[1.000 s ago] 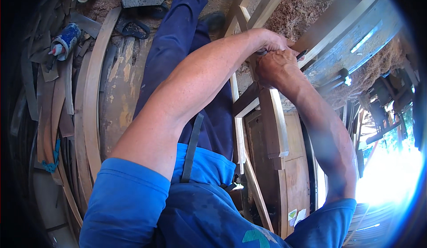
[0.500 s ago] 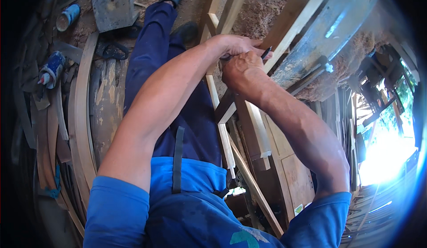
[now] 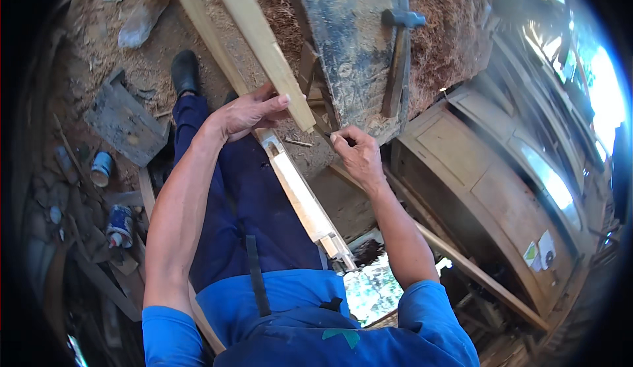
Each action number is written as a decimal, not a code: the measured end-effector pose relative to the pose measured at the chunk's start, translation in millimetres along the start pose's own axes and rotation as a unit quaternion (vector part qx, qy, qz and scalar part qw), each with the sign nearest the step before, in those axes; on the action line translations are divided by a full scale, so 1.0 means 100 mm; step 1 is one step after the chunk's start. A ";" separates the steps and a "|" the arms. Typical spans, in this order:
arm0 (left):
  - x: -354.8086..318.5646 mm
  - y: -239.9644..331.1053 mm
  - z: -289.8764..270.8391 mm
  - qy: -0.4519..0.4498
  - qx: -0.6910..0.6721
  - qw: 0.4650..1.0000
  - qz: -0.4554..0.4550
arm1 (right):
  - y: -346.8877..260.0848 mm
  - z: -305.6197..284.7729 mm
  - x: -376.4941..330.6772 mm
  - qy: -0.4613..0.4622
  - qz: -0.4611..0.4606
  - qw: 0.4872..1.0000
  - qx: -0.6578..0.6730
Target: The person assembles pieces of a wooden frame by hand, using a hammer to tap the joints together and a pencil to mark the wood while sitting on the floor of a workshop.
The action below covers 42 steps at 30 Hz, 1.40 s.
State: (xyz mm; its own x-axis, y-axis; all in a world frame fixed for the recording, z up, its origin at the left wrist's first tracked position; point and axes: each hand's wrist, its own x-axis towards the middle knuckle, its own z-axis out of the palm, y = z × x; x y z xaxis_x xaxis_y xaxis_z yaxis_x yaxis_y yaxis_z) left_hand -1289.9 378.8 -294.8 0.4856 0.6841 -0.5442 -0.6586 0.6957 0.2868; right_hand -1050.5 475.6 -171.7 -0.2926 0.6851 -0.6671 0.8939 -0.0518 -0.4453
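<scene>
— Where is the left hand [image 3: 247,113]?

— On the pale wooden batten [image 3: 264,44], near its cut lower end. The fingers lie pressed together along the batten's left face, the thumb reaching up its side, so the hand grips it rather than pinches it. The batten runs up and away from there toward the top edge of the view.

— And the right hand [image 3: 356,156]?

— Just right of the batten's end, close to it but apart. Its fingers are curled in, thumb and forefinger pinching a small dark pencil-like tool [image 3: 333,136] — too small to name for sure.

— What lies around the batten?

— Below its end a second pale wooden rail [image 3: 303,199] slants down over the blue trousers. Right of the batten stands a worn grey workbench plank [image 3: 353,57], with a hammer [image 3: 399,51] lying on it. Left of the batten, on the dirt floor, sits a blue can [image 3: 101,168].
</scene>
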 end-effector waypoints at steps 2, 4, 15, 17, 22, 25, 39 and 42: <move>-0.03 0.07 0.09 -0.015 -0.010 1.000 0.018 | 0.05 0.15 -0.08 0.078 0.030 0.994 0.077; -0.01 0.12 0.18 -0.023 0.002 0.999 0.024 | 0.12 0.27 -0.08 0.171 0.011 0.978 0.122; 0.12 0.11 0.31 -0.014 -0.015 0.998 0.057 | 0.27 0.67 0.00 0.265 -0.093 0.949 0.141; 0.11 0.09 0.31 -0.014 -0.026 0.998 0.061 | 0.28 0.68 -0.01 0.267 -0.104 0.948 0.137; 0.11 0.10 0.29 -0.003 -0.014 0.998 0.063 | 0.30 0.69 0.02 0.253 -0.113 0.947 0.165; 0.11 0.09 0.31 0.000 -0.014 0.998 0.066 | 0.29 0.70 0.03 0.255 -0.112 0.947 0.160; 0.13 0.07 0.33 -0.007 -0.033 0.997 0.072 | 0.37 0.70 0.05 0.268 -0.165 0.940 0.134; 0.13 0.08 0.34 -0.004 -0.025 0.997 0.070 | 0.39 0.70 0.06 0.268 -0.184 0.938 0.121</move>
State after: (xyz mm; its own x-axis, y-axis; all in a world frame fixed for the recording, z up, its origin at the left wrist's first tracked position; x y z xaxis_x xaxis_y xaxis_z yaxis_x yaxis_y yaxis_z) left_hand -1269.8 400.8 -272.6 0.3909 0.7755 -0.4958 -0.7480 0.5815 0.3199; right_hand -1041.5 426.6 -234.8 -0.2955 0.9525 -0.0734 0.6440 0.1418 -0.7517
